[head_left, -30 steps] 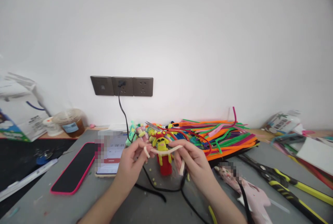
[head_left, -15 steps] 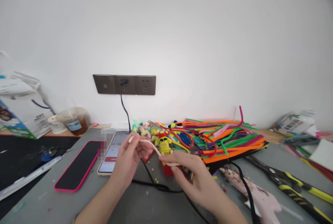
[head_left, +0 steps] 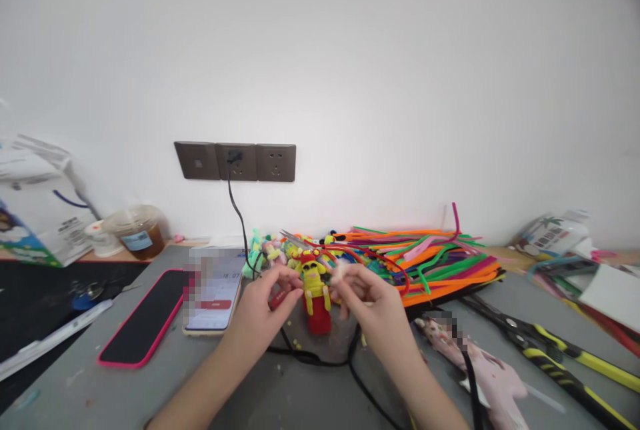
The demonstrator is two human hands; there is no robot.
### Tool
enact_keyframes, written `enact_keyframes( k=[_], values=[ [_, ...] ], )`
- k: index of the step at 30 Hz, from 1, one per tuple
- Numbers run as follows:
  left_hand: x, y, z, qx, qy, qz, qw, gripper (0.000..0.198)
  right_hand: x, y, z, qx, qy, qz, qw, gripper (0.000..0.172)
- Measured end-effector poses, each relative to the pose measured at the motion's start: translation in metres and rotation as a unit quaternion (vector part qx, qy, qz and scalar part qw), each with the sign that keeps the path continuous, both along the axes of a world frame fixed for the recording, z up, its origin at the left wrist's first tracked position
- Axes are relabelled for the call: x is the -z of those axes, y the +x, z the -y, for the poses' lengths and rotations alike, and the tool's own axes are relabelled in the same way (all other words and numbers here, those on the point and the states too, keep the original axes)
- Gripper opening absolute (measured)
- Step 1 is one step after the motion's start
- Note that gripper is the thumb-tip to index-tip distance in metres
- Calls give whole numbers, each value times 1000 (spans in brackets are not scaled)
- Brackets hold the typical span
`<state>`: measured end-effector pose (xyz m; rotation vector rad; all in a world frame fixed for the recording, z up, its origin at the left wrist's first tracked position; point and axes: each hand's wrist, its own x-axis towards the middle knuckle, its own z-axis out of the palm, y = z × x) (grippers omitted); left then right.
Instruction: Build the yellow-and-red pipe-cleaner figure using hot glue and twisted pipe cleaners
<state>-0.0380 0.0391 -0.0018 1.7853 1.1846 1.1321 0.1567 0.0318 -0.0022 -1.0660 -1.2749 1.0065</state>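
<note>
Yellow fuzzy figure [head_left: 314, 281], red on its head, was mid-view between the two hands over the grey table [head_left: 280, 398], its legs overlapping a red block [head_left: 320, 322] below. Right hand [head_left: 373, 297] had a pale piece [head_left: 339, 271] pinched at thumb and fingertips, just beside the figure; piece was blurred. Left hand [head_left: 263, 301] was on the other side, thumb and index curled toward each other, tips close; couldn't tell if anything was between them. Behind: red-handled scissors [head_left: 295, 239], plus a heap of coloured pipe cleaners [head_left: 450, 270] spreading right along the wall. Left side: pink-cased phone [head_left: 147, 317], second phone [head_left: 213, 318] with lit screen near left hand. Right side: pink glue gun [head_left: 493, 377], black-and-yellow cutters [head_left: 565, 377] past it.
</note>
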Motion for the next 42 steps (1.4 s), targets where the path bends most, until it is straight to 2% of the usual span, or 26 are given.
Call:
enact_keyframes(
  k=[2, 4, 9, 15, 19, 24, 27, 30, 33, 36, 42],
  values=[
    [4, 2, 1, -10, 21, -75, 997, 17, 2, 4, -3, 38, -13, -11, 999, 46],
    [7, 4, 4, -6, 23, -106, 994, 20, 7, 5, -5, 50, -38, 17, 998, 51],
    [10, 7, 7, 18, -10, -113, 993, 23, 18, 0, -6, 2, -88, 73, 993, 54],
    [6, 6, 4, 16, -25, -48, 998, 16, 10, -1, -4, -23, -85, 70, 994, 51],
    [9, 5, 1, -15, -21, 1, 1000, 23, 5, -2, -2, -45, -69, 46, 996, 50],
    [10, 8, -1, 43, -80, 117, 989, 31, 1, -5, 2, -72, -69, 56, 993, 46],
    [10, 8, -3, 31, -101, 169, 980, 37, -1, -3, 1, -46, -61, 64, 995, 43],
    [11, 6, -6, 5, -112, 209, 971, 41, 1, 2, -2, 24, -22, 90, 995, 38],
    [9, 3, -8, -21, -113, 233, 966, 44, 9, 7, -7, 70, -9, 128, 989, 37],
    [5, 3, -7, -24, -103, 256, 961, 46, 15, 7, -8, 78, -30, 174, 981, 37],
    [3, 5, -1, 11, -80, 212, 974, 40, 15, 2, -7, 6, -58, 189, 980, 36]
  ],
)
